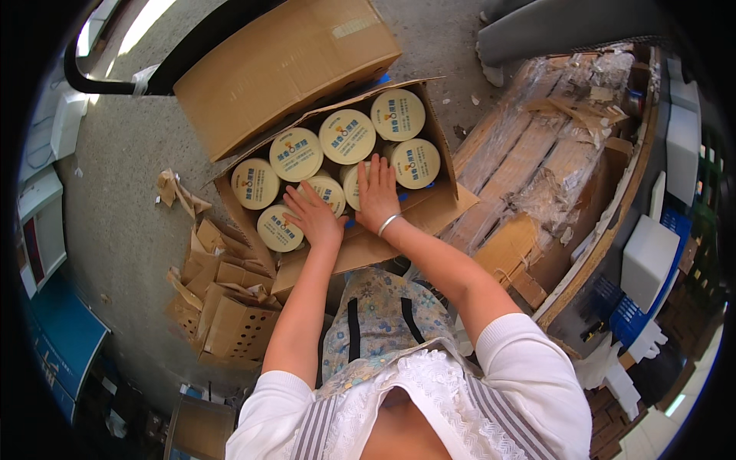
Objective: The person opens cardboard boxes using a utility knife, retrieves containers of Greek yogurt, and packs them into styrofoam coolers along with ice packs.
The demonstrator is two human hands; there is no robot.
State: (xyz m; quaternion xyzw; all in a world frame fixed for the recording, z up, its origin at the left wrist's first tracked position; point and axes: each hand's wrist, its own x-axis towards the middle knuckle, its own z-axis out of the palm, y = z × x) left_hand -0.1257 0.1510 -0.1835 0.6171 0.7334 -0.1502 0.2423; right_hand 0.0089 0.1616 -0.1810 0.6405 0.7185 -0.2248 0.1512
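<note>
An opened cardboard carton point(244, 233) in front of me holds several round tubs with printed cream lids, standing in two rows. My left hand point(316, 218) lies with fingers spread over the near row, touching a middle tub point(329, 195) and reaching toward the near-left tub point(280, 229). With a silver bangle at the wrist, my right hand point(378, 192) rests extended over another near-row tub point(350, 190), partly covering its lid. Its fingertips come close to the near-right tub point(415, 164). Neither hand visibly grasps a tub. The far row includes a large-lidded tub point(347, 137).
A taller cardboard box point(287, 75) sits just beyond the carton. Flattened cardboard point(236, 310) piles up at left on the concrete floor point(132, 241). To the right lies a wooden pallet point(506, 155) with torn plastic film. A dark chair-like object point(563, 31) stands beyond it.
</note>
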